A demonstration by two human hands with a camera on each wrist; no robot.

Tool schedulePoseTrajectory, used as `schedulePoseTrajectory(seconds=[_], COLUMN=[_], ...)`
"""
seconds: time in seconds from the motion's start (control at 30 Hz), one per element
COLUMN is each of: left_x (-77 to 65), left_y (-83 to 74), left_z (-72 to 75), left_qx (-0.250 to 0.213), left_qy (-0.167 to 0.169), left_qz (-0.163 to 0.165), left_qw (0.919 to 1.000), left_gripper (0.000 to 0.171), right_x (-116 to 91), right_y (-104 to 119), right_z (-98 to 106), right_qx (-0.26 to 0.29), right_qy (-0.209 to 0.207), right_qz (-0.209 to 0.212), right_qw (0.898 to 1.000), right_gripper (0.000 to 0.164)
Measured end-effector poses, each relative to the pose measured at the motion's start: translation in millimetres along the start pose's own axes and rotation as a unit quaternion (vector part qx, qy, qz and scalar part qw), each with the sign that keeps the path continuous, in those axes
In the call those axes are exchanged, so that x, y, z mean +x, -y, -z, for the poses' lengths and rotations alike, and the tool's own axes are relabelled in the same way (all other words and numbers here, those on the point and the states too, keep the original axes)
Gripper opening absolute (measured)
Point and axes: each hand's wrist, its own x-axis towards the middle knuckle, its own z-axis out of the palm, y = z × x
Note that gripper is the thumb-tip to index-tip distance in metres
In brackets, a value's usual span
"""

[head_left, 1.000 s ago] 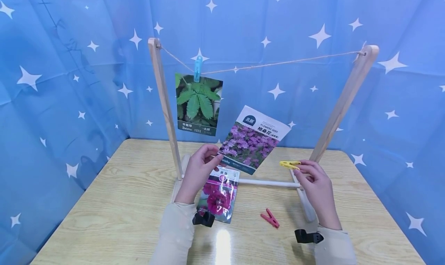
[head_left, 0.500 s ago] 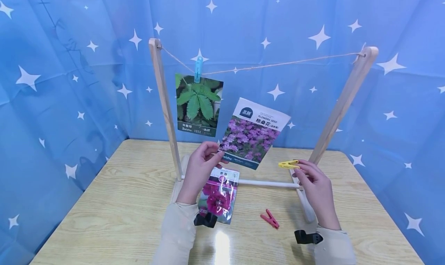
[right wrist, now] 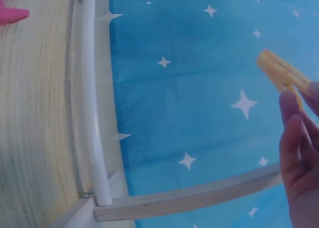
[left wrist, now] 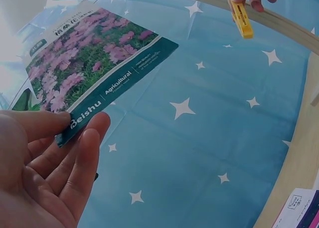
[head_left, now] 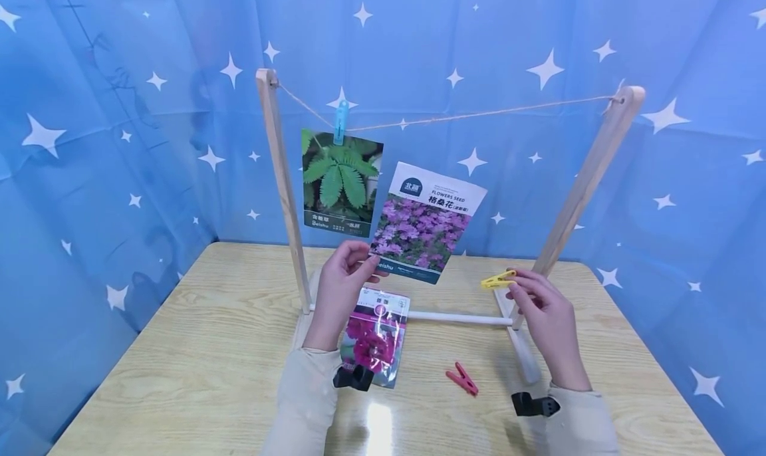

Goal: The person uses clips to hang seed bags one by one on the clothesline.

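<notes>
Between thumb and fingers my left hand (head_left: 344, 286) pinches the lower left corner of a seed packet (head_left: 426, 223) with pink-purple flowers. The packet is held up, tilted, below the string (head_left: 479, 113). In the left wrist view the thumb lies on the packet's (left wrist: 94, 58) printed face. My right hand (head_left: 544, 316) pinches a yellow clothespin (head_left: 498, 280) by its handle end, in front of the right post. The right wrist view shows the same clothespin (right wrist: 281, 71) between thumb and fingers. A green-leaf seed packet (head_left: 341, 187) hangs from the string under a blue clothespin (head_left: 340, 122).
Wooden posts (head_left: 282, 190) carry the string, joined low down by a white rod (head_left: 461, 318). On the table (head_left: 197, 349) lie a magenta-flower seed packet (head_left: 377, 340) and a red clothespin (head_left: 463, 379). A starry blue cloth (head_left: 419, 37) stands behind.
My left hand has raised the pink-flower packet and turned it more upright, slightly leftward. The right hand, still pinching the yellow clothespin, has barely moved. The view has shifted slightly.
</notes>
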Motion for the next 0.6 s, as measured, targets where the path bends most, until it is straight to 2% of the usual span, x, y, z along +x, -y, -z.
schedulePoseTrajectory(seconds=[0.27, 0.6], left_x=[2.1, 4.1], left_y=[-0.5, 2.7], left_z=[-4.1, -6.4], left_qx=[-0.017, -0.040], left_qy=[-0.008, -0.017], left_qz=[0.005, 0.005], left_qw=[0.9998, 0.9990], left_gripper=[0.021, 0.021], right_x=[6.1, 23.0], right_y=[11.6, 30.7], right_z=[11.1, 22.2], right_qx=[0.016, 0.017], right_qy=[0.000, 0.004], right_qz=[-0.021, 0.046], right_qw=[1.000, 0.999], right_gripper=[0.028, 0.022])
